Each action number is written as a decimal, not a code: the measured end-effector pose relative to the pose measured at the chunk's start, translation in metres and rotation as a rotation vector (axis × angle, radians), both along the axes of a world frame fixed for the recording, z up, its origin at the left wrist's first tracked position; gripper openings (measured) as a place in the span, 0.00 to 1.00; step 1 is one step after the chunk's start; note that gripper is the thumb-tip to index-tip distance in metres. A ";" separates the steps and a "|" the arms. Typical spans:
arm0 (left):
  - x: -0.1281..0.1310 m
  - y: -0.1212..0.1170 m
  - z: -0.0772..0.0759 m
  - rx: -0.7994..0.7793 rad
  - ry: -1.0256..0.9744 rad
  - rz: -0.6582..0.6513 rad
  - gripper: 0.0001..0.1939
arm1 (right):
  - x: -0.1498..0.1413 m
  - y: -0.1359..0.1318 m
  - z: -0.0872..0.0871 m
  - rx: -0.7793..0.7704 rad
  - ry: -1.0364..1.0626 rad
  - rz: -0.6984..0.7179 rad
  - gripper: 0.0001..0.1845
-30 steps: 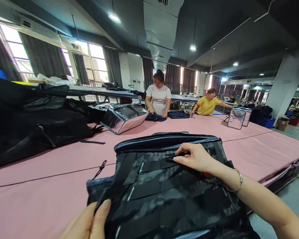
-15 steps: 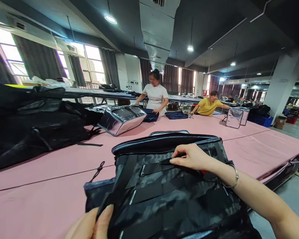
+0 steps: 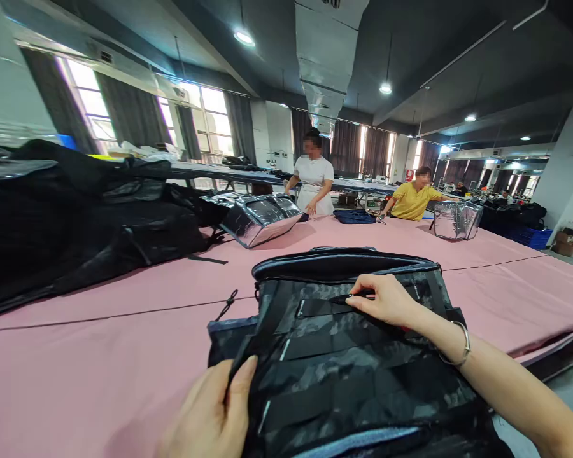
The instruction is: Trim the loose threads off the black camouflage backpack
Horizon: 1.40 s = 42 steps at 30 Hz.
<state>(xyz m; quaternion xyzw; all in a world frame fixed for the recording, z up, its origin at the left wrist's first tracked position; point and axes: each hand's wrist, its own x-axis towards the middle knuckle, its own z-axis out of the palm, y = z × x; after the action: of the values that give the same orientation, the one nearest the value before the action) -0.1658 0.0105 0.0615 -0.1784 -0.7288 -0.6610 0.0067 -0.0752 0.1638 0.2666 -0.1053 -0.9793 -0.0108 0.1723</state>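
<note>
Camouflage bag (image 3: pixel 363 381): rests on the pink table (image 3: pixel 100 375) before both hands, gaping at the top.
Right hand (image 3: pixel 386 302): pinches a small black tool (image 3: pixel 339 299) over the upper webbing strap (image 3: pixel 318 308).
Left hand (image 3: pixel 214 407): grips the bag's left edge between thumb and fingers.
Silvery bag (image 3: pixel 273 221): lies farther back, beside a black heap (image 3: pixel 86 216).

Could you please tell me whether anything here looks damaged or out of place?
Nothing clearly stands out; no spill or tear shows. The camouflage bag gapes at its top, but that looks like an open zip rather than damage. The left hand grips its side.
</note>
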 end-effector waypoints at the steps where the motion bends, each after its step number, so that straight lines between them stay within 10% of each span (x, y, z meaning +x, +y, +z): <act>1: 0.001 0.000 0.002 0.005 -0.018 -0.004 0.20 | 0.001 0.003 0.001 -0.021 0.004 0.014 0.06; 9: 0.006 0.018 0.005 0.083 -0.020 -0.080 0.18 | 0.004 -0.011 0.004 -0.281 0.189 0.029 0.14; 18: 0.028 0.041 0.031 0.205 0.068 -0.140 0.15 | -0.013 -0.046 -0.044 -0.005 0.044 0.037 0.14; 27: 0.023 0.047 0.016 0.150 0.118 -0.127 0.15 | -0.021 -0.027 -0.072 0.050 0.069 0.075 0.07; 36: 0.016 0.044 0.009 0.155 0.029 -0.181 0.17 | -0.039 0.013 -0.066 -0.879 0.458 -0.155 0.10; 42: -0.001 0.058 -0.004 0.098 0.016 -0.193 0.18 | -0.039 0.019 -0.062 -1.099 0.438 -0.175 0.21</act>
<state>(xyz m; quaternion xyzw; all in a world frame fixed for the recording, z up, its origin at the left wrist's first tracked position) -0.1668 0.0685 0.0570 -0.2525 -0.6751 -0.6918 -0.0425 -0.1141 0.1830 0.2042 -0.2590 -0.7709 0.5051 0.2889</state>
